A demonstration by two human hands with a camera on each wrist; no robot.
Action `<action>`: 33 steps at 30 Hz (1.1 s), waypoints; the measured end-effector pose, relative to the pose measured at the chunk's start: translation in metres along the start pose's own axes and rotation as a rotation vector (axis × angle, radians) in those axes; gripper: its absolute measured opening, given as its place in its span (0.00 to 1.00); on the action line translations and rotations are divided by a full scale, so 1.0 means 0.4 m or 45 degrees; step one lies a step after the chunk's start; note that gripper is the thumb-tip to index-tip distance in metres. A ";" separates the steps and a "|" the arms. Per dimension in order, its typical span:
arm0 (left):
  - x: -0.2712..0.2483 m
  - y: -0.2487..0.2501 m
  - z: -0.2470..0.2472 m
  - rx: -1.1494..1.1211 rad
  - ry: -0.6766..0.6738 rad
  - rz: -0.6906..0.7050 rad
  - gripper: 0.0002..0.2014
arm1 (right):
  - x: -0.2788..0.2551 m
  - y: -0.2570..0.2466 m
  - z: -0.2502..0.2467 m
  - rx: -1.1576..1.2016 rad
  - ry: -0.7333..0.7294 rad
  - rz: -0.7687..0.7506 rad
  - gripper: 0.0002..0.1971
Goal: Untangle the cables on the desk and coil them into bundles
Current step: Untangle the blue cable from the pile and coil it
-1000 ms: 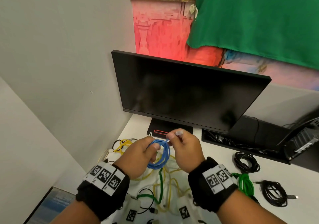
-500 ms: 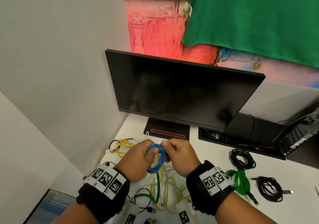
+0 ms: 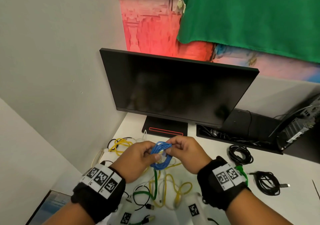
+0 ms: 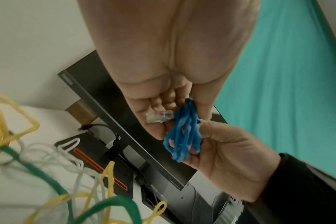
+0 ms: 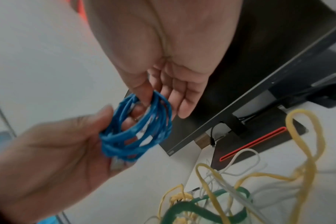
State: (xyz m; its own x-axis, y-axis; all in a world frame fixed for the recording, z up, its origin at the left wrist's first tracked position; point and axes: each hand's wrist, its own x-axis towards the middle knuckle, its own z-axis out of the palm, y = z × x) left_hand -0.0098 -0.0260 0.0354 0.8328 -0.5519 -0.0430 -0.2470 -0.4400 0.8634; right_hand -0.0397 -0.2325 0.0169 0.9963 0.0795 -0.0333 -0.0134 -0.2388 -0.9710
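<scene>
Tangled cables [image 3: 162,190]: yellow, green, white, loose on desk [image 3: 216,148], nearest. Blue cable [image 3: 161,155]: coiled, raised above tangle, grasped by left hand [image 3: 136,160] and right hand [image 3: 187,153]. Monitor [image 3: 173,89]: behind.

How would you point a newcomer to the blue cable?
Start at the dark monitor and drop to the desk before its stand. Both hands hold a small blue coil above the loose yellow, green and white cables. It is the only blue one.
</scene>
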 end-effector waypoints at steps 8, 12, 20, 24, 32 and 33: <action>0.043 0.018 0.037 0.437 0.297 0.252 0.09 | -0.031 0.004 0.002 0.669 -0.095 0.011 0.08; 0.054 0.039 0.065 0.522 0.383 0.340 0.10 | -0.033 0.005 -0.022 0.861 -0.091 -0.011 0.07; 0.023 0.054 0.066 0.860 -0.100 0.935 0.08 | -0.102 0.079 -0.096 1.091 -0.489 0.164 0.07; 0.084 0.022 0.082 0.582 -0.221 0.181 0.06 | -0.082 0.124 -0.087 0.654 -0.065 0.322 0.06; 0.146 -0.042 0.193 0.165 -0.070 -0.185 0.03 | -0.103 0.218 -0.111 0.192 -0.015 0.556 0.06; 0.154 -0.044 0.201 0.146 -0.062 -0.193 0.03 | -0.103 0.223 -0.108 0.241 -0.003 0.577 0.06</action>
State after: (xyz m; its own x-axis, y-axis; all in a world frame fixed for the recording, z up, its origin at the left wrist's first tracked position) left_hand 0.0061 -0.1094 -0.0228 0.8404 -0.5058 -0.1948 -0.1777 -0.5966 0.7826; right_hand -0.0781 -0.2987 -0.0581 0.8865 0.0104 -0.4626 -0.4608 -0.0698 -0.8848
